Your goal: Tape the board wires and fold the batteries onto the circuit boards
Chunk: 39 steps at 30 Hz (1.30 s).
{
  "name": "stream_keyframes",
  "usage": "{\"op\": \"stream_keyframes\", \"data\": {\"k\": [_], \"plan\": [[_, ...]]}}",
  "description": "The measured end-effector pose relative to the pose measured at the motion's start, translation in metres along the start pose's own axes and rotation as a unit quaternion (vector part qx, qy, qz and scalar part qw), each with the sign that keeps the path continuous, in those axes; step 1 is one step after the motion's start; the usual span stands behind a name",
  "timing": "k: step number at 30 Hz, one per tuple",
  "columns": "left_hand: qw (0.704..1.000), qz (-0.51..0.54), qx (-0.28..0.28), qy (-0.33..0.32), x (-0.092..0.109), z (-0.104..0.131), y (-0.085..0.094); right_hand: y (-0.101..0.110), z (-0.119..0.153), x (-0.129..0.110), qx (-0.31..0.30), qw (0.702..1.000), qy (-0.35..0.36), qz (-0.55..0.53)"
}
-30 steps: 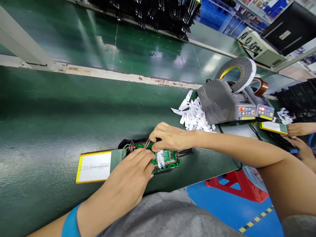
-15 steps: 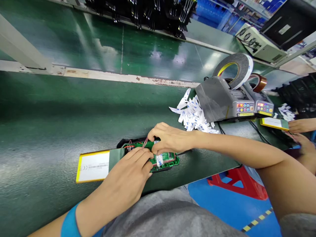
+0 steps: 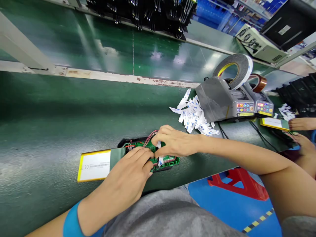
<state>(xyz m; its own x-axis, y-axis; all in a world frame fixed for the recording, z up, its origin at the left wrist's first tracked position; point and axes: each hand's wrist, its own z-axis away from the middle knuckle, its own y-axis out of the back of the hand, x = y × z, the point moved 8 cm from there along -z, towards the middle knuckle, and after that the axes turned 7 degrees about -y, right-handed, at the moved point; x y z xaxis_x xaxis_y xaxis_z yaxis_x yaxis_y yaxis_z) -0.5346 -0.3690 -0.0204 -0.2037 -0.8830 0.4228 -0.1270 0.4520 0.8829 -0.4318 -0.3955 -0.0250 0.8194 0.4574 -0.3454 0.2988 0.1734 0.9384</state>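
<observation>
A black housing (image 3: 121, 143) with a green circuit board (image 3: 172, 161) lies on the bench, partly hidden by both hands. My left hand (image 3: 130, 172), with its fingers bent and close together, presses on the board's near side and grips the assembly. From the right, my right hand (image 3: 176, 141) reaches over it, fingers curled round thin red and black wires (image 3: 149, 137) that arch up from the board. Its fingertips are partly hidden. A white adhesive strip (image 3: 160, 161) sits on the board beside them. A flat battery pack (image 3: 96, 165) with yellow edges extends left from under my left hand.
A pile of white backing strips (image 3: 194, 115) lies beyond my right hand. Behind it stand grey tape dispensers (image 3: 217, 98) with a large tape roll (image 3: 243, 67) on top. A co-worker's hands (image 3: 302, 130) handle another battery at far right. A red stool (image 3: 239, 184) is below the bench edge.
My right hand has shifted slightly right and down, and the wires now bow in a wider loop. My left hand and the battery have hardly moved.
</observation>
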Motion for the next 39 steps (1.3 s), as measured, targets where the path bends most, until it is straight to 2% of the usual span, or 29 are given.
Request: {"op": "stream_keyframes", "data": {"k": [5, 13, 22, 28, 31, 35, 37, 39], "plan": [[1.0, 0.0, 0.002, -0.005, 0.001, -0.001, 0.0, -0.005, 0.0, -0.008, -0.007, 1.0, 0.013, -0.017], [1.0, -0.001, 0.006, -0.013, 0.001, 0.0, 0.001, -0.003, 0.008, 0.001, -0.03, 0.998, -0.023, -0.045], [1.0, 0.002, 0.005, -0.011, 0.0, 0.0, 0.0, -0.003, 0.007, -0.01, -0.014, 0.999, -0.009, -0.032], [1.0, -0.008, 0.019, -0.021, 0.001, 0.0, 0.003, -0.002, 0.012, -0.003, -0.017, 0.997, -0.032, -0.065], [1.0, -0.006, 0.008, -0.017, 0.001, 0.0, 0.001, 0.006, 0.016, 0.002, 0.011, 0.997, -0.032, -0.074], [1.0, -0.007, -0.013, -0.012, 0.0, 0.0, -0.003, 0.015, 0.022, 0.014, 0.053, 0.993, -0.082, -0.068], [1.0, -0.004, -0.01, -0.014, 0.001, -0.001, -0.002, 0.014, 0.02, 0.018, 0.054, 0.989, -0.115, -0.077], [1.0, -0.001, -0.005, -0.015, 0.001, -0.002, 0.0, 0.015, 0.017, 0.022, 0.079, 0.979, -0.159, -0.099]]}}
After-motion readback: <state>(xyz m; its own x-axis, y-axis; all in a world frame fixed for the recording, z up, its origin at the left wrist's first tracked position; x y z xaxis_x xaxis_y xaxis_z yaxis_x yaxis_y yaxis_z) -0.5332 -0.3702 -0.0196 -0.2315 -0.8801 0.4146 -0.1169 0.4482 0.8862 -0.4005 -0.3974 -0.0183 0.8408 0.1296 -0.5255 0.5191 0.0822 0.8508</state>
